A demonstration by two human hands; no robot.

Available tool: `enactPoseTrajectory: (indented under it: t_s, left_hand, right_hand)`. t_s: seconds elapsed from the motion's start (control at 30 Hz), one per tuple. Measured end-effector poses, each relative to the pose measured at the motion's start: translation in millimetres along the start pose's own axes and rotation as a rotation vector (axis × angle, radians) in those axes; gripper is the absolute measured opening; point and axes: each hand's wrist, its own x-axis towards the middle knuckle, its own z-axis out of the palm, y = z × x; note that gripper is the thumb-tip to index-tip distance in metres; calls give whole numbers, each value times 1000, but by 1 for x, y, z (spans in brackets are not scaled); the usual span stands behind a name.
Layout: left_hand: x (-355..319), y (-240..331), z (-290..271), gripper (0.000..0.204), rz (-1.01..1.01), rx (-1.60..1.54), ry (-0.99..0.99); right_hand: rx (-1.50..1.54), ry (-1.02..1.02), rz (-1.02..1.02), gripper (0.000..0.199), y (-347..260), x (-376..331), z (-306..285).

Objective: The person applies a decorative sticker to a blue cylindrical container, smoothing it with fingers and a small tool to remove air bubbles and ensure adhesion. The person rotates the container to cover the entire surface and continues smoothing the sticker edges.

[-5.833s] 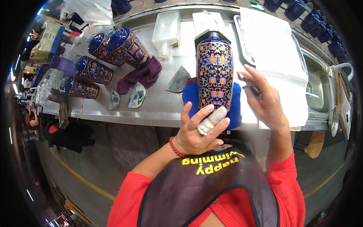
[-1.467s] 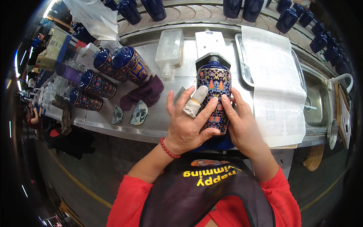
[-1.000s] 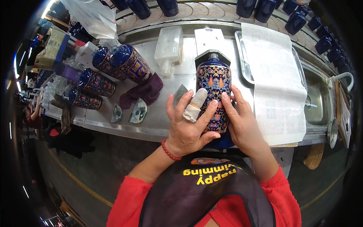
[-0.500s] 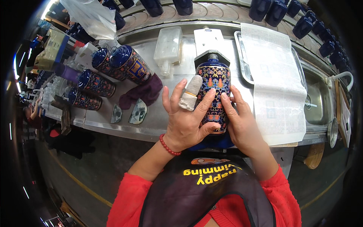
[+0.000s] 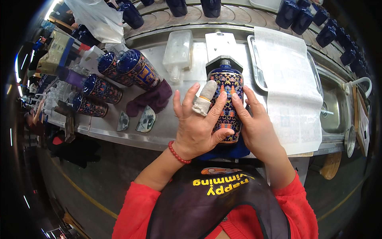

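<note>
A dark blue bottle (image 5: 228, 119) with a colourful floral pattern lies in front of me, its neck pointing away. Behind its neck shows a dark angular block (image 5: 237, 66). My left hand (image 5: 194, 129) has its fingers spread, with the index finger and thumb resting on the patterned face. A pale fabric finger cover (image 5: 207, 92), banded in yellow, sits on one of its fingers. From the other side, my right hand (image 5: 259, 129) wraps the bottle's right edge, thumb pressed on the front. Some right fingers are hidden behind the thumb and the bottle.
Several patterned bottles (image 5: 140, 71) stand left, near a purple cloth (image 5: 153, 97) and a greenish scraper-like piece (image 5: 146, 119). A clear empty-looking bottle (image 5: 177, 51) lies behind. White sheets (image 5: 292, 91) cover a tray at right, beside a sink (image 5: 334, 103). A conveyor (image 5: 230, 18) carries blue bottles.
The blue bottles on the conveyor have travelled to the right. Both hands stay at the patterned bottle, with only slight shifts of the fingers.
</note>
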Motion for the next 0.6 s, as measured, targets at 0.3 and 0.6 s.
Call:
enactPoseTrajectory:
  t_s: [0.3,0.6]
  left_hand:
    - [5,-4,1,83,-23,-98,-2]
    - [12,-12,4,85,14,-98,19]
  right_hand:
    - [19,32,21,73,2,7,2]
    - [33,-8,38,72,5,12,0]
